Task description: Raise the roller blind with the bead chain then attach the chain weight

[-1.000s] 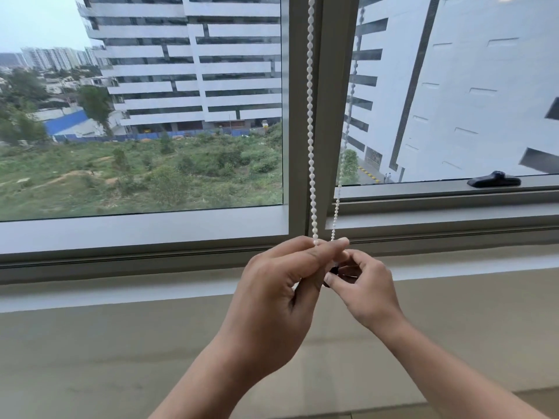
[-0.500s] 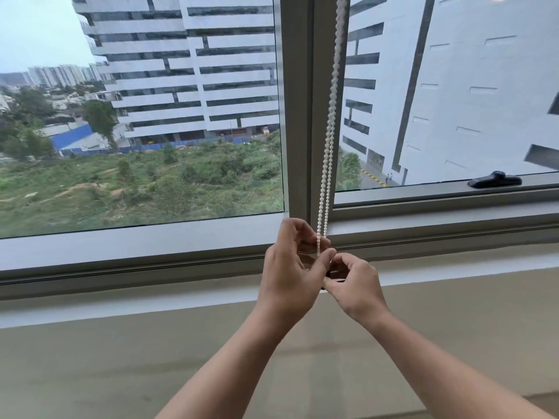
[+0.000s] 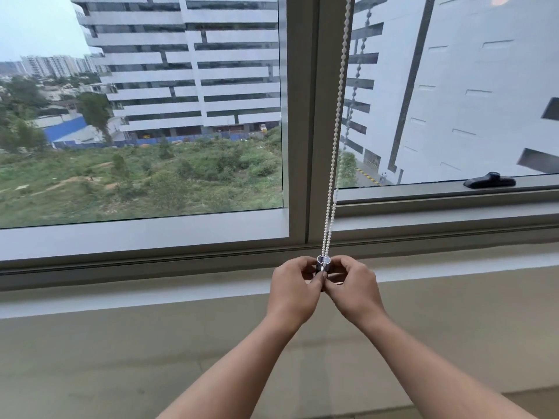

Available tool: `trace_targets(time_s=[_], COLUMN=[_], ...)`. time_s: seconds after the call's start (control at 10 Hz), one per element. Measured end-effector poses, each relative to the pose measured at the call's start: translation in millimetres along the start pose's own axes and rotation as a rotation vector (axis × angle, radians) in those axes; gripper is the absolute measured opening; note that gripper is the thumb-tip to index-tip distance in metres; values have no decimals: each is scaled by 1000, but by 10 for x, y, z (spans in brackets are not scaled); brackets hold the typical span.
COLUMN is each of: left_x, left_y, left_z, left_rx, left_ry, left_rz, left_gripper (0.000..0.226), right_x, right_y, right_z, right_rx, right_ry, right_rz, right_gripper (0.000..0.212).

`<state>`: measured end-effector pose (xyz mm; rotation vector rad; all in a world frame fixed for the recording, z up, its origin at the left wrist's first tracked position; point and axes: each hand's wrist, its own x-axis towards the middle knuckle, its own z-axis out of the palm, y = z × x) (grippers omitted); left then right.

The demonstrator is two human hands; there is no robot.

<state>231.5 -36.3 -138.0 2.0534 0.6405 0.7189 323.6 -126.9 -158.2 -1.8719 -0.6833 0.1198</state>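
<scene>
A white bead chain [image 3: 335, 140] hangs in two strands down the window's centre post and runs into a small grey chain weight [image 3: 323, 264] at its lower end. My left hand [image 3: 295, 290] and my right hand [image 3: 352, 287] meet just below the sill line, each pinching a side of the weight with thumb and fingers. The chain enters the top of the weight between my fingertips. The weight's lower part is hidden behind my thumbs. No blind fabric shows in the frame.
The centre post [image 3: 305, 116] divides two large glass panes. A black window handle [image 3: 490, 180] lies on the right pane's lower frame. A white sill ledge [image 3: 151, 293] runs under the window, with a beige wall [image 3: 121, 358] below.
The two chain strands have drawn together and hang straight. My hands have closed in on each other, and the grey weight now shows between my fingertips at the chain's end.
</scene>
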Motion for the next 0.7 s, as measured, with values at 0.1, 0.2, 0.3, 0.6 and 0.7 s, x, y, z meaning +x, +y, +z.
trace_targets(time_s=[0.1,0.2,0.3,0.6,0.7], left_x=[-6,-12,-9,-111,-164], left_y=[-50,-65,-78,-197,-308], left_z=[19,32,38,-66,-134], left_rx=[-20,-30,-37,101,128], left_ry=[16,14,5,-45,-56], left_rz=[4,15,24,31,26], left_gripper=[9,9,9,40,47], right_x=[-25,-45,-67,-235,-324], right_y=[-13,-27,-37,-50,-7], right_z=[-9,-15,-12,-21,21], right_rx=[-18,-37,-45,-53,-60], right_ry=[7,18,30,99,133], right_rz=[7,13,17,19,54], right_gripper=[21,22,22,33,41])
